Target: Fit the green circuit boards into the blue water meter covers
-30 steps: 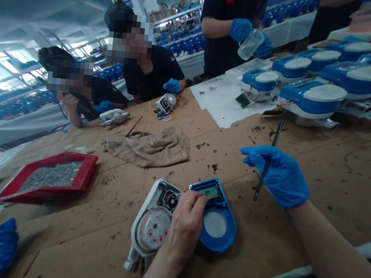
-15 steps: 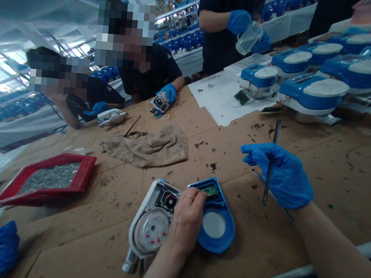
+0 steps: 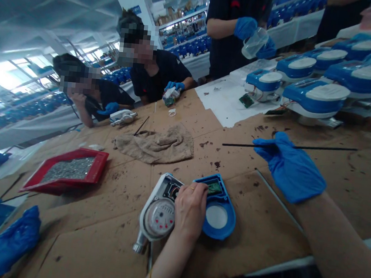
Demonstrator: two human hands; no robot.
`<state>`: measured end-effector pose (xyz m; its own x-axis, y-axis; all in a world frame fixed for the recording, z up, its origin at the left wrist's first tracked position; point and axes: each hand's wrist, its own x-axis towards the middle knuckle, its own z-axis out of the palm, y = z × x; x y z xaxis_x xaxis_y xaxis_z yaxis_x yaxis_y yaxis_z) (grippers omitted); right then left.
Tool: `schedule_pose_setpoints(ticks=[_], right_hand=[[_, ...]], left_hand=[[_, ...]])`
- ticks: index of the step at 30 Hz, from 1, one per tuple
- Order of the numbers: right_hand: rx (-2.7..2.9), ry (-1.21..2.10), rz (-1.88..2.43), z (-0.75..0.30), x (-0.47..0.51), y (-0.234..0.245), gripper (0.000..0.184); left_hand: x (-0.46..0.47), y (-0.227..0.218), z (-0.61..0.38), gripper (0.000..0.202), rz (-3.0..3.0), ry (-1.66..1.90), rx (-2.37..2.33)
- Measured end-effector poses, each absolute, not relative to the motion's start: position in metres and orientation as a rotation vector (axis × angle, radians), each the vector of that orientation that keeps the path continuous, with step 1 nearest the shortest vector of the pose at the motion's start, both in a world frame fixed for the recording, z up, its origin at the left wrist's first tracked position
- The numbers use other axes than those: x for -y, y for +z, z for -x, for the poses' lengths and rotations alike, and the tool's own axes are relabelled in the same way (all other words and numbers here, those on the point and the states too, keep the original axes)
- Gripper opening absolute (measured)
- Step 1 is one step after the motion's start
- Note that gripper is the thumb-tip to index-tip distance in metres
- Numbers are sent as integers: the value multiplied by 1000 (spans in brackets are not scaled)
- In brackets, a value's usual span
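In the head view, your bare left hand (image 3: 190,209) rests on the opened water meter (image 3: 159,213) at the near edge of the cardboard-covered table (image 3: 332,179), fingertips curled onto the blue cover (image 3: 220,208) by its green circuit board (image 3: 214,187), pressing rather than clasping. Your gloved right hand (image 3: 289,168), further right, is closed around a thin black rod (image 3: 289,147) held level, well apart from the meter. The step looks like working the board inside the cover; bringing the rod's tip down there calls for a steady left hand.

Bottom centre, my left hand (image 3: 191,209) rests on the opened meter (image 3: 161,208) — cover (image 3: 219,203) right, tray (image 3: 67,170) left, cloth (image 3: 155,142) behind.
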<state>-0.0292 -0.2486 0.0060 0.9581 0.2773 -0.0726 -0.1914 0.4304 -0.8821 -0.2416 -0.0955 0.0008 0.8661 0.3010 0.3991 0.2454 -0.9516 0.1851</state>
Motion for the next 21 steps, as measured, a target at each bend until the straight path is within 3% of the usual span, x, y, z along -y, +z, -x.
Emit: schedule_pose_setpoints(ticks=[2,8,21], right_hand=[[202,383,1109,40,247,10,22],[576,416,1467,71,233,19,36],[1058,118,1843,90,210,7,20]], left_hand=[[96,-2,241,9,-2925,634,-465],[98,-4,240,10,-2906,683,-555],[96,-3,239,12,-2840,530,-589]])
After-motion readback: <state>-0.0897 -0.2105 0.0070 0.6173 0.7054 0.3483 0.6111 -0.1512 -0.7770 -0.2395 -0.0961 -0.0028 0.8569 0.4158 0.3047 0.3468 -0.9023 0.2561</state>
